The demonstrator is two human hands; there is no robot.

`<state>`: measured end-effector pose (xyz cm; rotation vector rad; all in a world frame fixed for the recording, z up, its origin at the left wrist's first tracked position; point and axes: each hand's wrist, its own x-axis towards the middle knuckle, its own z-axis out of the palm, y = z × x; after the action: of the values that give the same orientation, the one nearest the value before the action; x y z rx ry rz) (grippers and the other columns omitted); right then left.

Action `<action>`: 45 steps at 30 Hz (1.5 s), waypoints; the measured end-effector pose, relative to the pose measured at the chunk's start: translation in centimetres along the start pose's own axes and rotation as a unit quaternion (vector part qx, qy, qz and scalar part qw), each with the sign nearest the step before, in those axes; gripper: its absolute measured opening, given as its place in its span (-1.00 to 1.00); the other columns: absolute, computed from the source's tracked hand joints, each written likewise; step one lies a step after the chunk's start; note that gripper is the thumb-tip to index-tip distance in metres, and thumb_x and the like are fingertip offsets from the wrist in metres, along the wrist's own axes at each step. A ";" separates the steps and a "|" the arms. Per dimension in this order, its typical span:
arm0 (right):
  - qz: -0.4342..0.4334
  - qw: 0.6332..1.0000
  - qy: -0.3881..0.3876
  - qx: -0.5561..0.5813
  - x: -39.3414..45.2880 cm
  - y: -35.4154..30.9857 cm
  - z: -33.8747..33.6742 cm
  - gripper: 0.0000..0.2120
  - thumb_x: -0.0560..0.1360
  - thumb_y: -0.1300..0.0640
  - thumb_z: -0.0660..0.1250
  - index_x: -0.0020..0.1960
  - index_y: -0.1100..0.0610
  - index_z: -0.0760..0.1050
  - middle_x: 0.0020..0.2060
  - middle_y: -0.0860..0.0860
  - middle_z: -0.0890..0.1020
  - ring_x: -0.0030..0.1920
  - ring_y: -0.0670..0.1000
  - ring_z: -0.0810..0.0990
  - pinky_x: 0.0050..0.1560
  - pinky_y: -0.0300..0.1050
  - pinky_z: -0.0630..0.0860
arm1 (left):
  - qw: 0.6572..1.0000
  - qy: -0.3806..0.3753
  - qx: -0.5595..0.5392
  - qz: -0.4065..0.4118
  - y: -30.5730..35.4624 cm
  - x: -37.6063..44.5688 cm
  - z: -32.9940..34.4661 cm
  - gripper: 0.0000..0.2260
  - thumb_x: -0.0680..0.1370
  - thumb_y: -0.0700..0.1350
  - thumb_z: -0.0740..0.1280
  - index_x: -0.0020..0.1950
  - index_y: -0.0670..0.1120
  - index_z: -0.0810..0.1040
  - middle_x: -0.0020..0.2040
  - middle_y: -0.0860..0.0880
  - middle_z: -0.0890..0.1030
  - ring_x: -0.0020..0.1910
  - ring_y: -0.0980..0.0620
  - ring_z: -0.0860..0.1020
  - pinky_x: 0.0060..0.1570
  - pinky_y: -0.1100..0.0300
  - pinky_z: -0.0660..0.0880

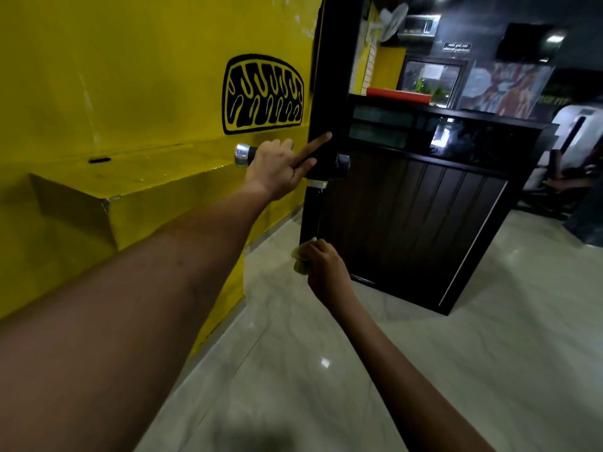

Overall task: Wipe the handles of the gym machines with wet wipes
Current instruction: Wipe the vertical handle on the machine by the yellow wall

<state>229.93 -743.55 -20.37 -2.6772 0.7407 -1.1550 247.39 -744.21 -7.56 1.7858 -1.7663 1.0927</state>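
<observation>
The handle [243,154], a black grip with a chrome end cap, sticks out sideways from a black upright post [332,76] beside the yellow wall [114,76]. The left hand [280,168] is wrapped loosely around it, index finger lifted and pointing toward the post. Lower down, the right hand [323,265] is closed on a crumpled wet wipe [298,261], held just beside the foot of the post, above the pale marble floor [424,353]. A dark wooden counter [417,223] stands behind.
</observation>
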 end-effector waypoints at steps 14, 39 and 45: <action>-0.049 0.999 0.012 0.003 -0.6 0.8 0.0 -0.80 0.32 0.42 0.45 -0.13 0.20 0.63 -0.15 0.09 0.62 -0.21 0.07 0.59 -0.28 -0.18 0.57 | 0.995 0.087 -0.009 -0.039 0.8 -0.4 1.2 -0.59 0.64 0.13 -0.12 0.50 0.17 0.04 -0.29 -0.14 0.41 -0.31 -0.10 0.39 -0.19 0.04 0.33; 0.001 0.998 0.020 0.067 8.0 -0.5 -10.1 -0.85 0.35 0.38 0.42 -0.10 0.25 0.55 -0.18 0.09 0.53 -0.27 0.00 0.51 -0.31 -0.26 0.45 | 0.992 -0.036 -0.103 -0.060 0.6 -0.1 -1.4 -0.55 0.62 0.14 -0.04 0.51 0.19 -0.03 -0.17 -0.11 0.49 -0.19 -0.08 0.44 -0.12 0.07 0.33; 0.050 0.991 0.113 0.048 9.5 -1.0 -10.5 -0.82 0.34 0.45 0.40 -0.10 0.26 0.57 -0.21 0.11 0.54 -0.24 -0.07 0.49 -0.19 -0.45 0.38 | 0.979 -0.003 -0.186 -0.085 0.3 -0.2 -0.5 -0.36 0.60 0.25 -0.05 0.55 -0.04 -0.16 -0.18 -0.10 0.53 -0.20 -0.03 0.48 -0.03 0.11 0.32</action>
<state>228.43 -746.55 -6.57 -2.4281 0.8196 -1.4440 247.02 -743.75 -7.42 1.6691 -1.6550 0.6379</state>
